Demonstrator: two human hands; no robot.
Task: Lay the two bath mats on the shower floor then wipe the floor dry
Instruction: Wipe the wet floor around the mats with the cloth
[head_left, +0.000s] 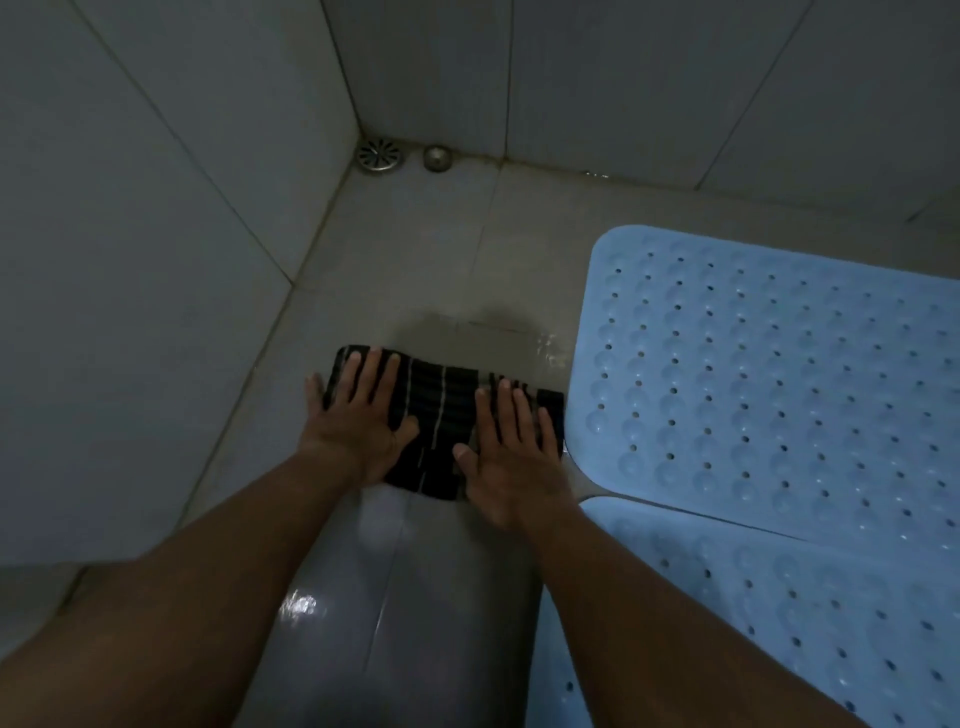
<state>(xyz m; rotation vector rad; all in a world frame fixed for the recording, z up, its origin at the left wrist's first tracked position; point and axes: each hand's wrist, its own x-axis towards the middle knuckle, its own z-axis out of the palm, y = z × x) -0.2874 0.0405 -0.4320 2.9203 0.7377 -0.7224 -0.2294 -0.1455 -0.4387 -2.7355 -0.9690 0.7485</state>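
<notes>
A dark striped cloth (449, 415) lies flat on the grey tiled shower floor (415, 249). My left hand (358, 415) presses on the cloth's left part, fingers spread. My right hand (506, 452) presses flat on its right part, fingers spread. One light blue bath mat (779, 374) with holes and bumps lies flat at the right. A second blue bath mat (779, 623) lies nearer me, its far edge meeting the first mat. A wet sheen shows on the floor just beyond the cloth and on the tiles between my arms.
Tiled walls stand close on the left (130, 260) and at the back (623, 78), meeting in a corner. A round metal drain cover (379, 154) and a small metal plug (437, 157) sit in that corner.
</notes>
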